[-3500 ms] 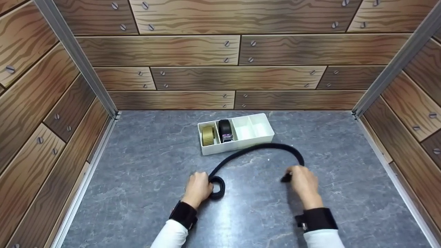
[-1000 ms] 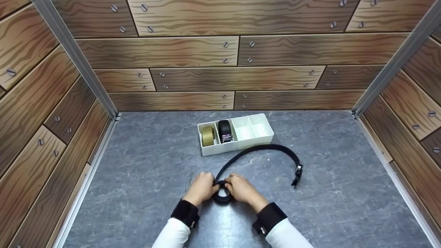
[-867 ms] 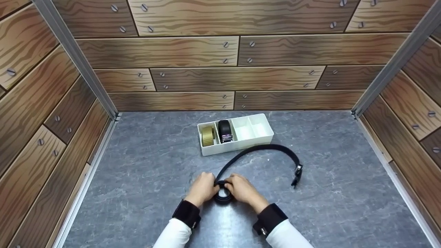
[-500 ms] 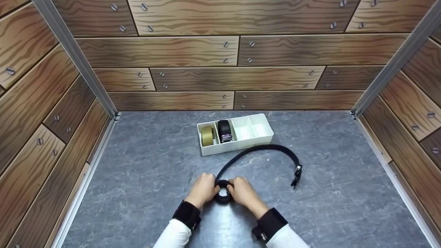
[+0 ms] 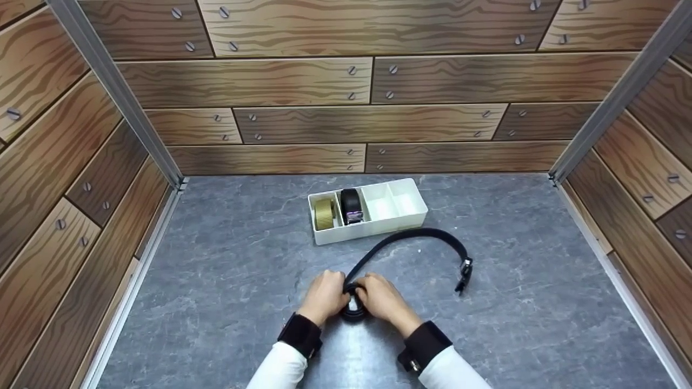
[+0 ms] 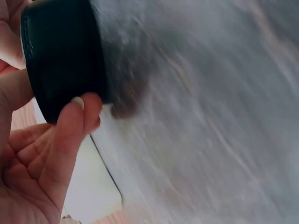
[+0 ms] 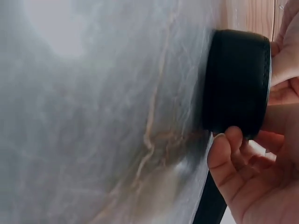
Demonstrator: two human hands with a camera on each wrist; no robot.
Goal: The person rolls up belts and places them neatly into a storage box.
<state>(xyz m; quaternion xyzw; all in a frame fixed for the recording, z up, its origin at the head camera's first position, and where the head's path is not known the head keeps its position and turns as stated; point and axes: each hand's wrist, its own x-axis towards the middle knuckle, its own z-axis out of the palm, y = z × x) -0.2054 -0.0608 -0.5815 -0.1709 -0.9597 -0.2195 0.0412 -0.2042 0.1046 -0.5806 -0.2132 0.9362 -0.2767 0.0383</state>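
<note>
A black belt [image 5: 427, 232] lies on the grey surface, partly wound into a coil [image 5: 354, 314]. The unwound length arcs to the right and ends at a metal buckle [image 5: 466, 264]. My left hand [image 5: 326, 296] grips the coil from its left side, thumb at the centre hole. From the other side my right hand [image 5: 381, 298] pinches the coil with thumb and fingers. Up close in the left wrist view, the coil [image 6: 63, 56] stands on edge with fingertips at its rim. Right wrist view: coil [image 7: 237, 84] with thumb and finger against its lower edge.
Behind the belt stands a white divided tray [image 5: 373, 229]. A gold textured roll [image 5: 324, 214] and a rolled black belt with a shiny buckle [image 5: 351, 205] sit in its left compartments. Wood-patterned walls [image 5: 259, 159] enclose the surface at the back and sides.
My right hand has let go of the buckle end and moved left to the coil. The coil looks thicker and has shifted slightly right with both hands on it.
</note>
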